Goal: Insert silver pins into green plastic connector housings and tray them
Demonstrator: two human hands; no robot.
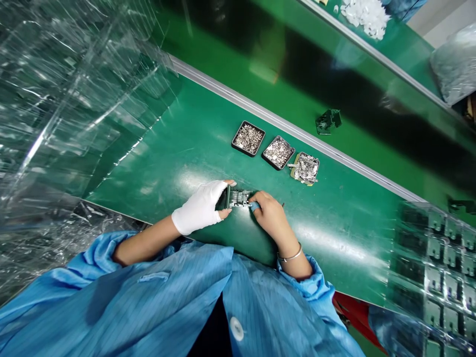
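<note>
My left hand (pixel 203 207), in a white glove with bare fingertips, grips a small dark device with metal parts (pixel 238 198) between thumb and fingers. At the device's right end is my right hand (pixel 268 213), bare with a blue wrap on one finger, its fingers pinched together. Something thin and dark sticks out beside the right hand; what those fingers hold is too small to make out. Beyond the hands sit a black tray of small metal pieces (pixel 243 152), a second such tray (pixel 277 165) and a yellowish tray of flat metal parts (pixel 310 184).
Clear plastic trays (pixel 74 99) are piled at the left. A plastic tray with dark parts (pixel 439 267) lies at the right. Behind the metal rail (pixel 238 96) stands a dark part (pixel 328 122). White pieces (pixel 366 16) and a plastic bag (pixel 455 64) rest on the upper shelf.
</note>
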